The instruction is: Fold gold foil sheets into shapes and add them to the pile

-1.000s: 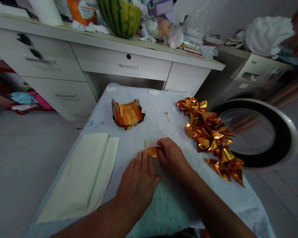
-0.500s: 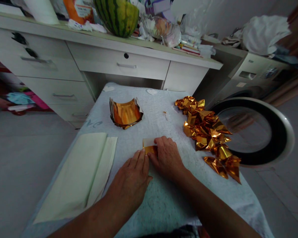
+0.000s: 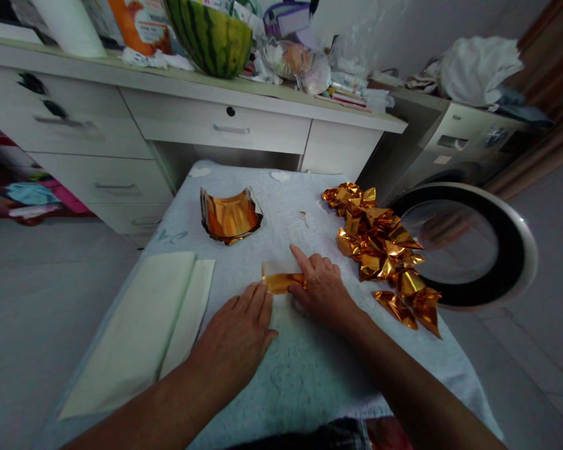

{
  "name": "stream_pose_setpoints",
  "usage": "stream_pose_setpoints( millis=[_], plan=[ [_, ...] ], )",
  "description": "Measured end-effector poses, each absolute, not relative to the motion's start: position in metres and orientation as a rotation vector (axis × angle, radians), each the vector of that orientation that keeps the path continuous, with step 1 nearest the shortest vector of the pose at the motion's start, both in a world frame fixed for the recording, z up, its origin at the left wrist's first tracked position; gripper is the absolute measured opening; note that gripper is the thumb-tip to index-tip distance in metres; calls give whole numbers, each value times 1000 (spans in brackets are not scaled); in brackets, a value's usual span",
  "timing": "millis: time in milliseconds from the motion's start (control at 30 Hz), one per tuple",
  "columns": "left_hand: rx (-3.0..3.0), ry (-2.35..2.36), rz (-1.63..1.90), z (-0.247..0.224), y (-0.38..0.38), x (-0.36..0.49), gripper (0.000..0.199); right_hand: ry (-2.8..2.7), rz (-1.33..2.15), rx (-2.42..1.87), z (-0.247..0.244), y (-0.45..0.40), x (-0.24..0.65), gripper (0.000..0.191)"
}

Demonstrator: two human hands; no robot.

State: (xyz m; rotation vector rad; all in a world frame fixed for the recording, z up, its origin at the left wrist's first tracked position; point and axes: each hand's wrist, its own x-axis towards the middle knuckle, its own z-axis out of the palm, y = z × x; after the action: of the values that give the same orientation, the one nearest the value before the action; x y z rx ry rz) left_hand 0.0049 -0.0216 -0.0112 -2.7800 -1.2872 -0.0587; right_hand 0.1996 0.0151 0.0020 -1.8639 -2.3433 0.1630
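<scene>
The small gold and pale paper (image 3: 281, 283) lies flat on the cloth-covered table (image 3: 286, 381), between the two hands. I see the left hand (image 3: 234, 331) open and flat, its fingertips by the paper's left end. The right hand (image 3: 323, 286) touches the other end, pointer finger out straight; I can't tell if it pinches. Shiny gold folded shapes (image 3: 380, 240) sit in a pile to the right.
</scene>
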Motion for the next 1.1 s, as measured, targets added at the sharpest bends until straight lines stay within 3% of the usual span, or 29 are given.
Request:
stream_pose_setpoints(
  millis=[500, 633, 767, 833, 1100],
  plan=[
    [-2837, -1336, 66, 9, -14, 9, 49, -2383, 199, -1844, 1, 15, 238, 70],
    [-2870, -1358, 74, 21, -9, 16, 37, -2415, 286, -1702, 11, 17, 245, 69],
    [-2842, -1396, 60, 25, -2, 26, 24, -2341, 243, -1577, 30, 20, 234, 22],
    [-2824, -1390, 15, 22, 2, 29, 22, -2440, 339, -1438, 34, 23, 223, 9],
    [-2790, -1382, -125, 8, 14, 20, 17, -2551, 404, -1320, 13, 37, 211, 9]
  ],
)
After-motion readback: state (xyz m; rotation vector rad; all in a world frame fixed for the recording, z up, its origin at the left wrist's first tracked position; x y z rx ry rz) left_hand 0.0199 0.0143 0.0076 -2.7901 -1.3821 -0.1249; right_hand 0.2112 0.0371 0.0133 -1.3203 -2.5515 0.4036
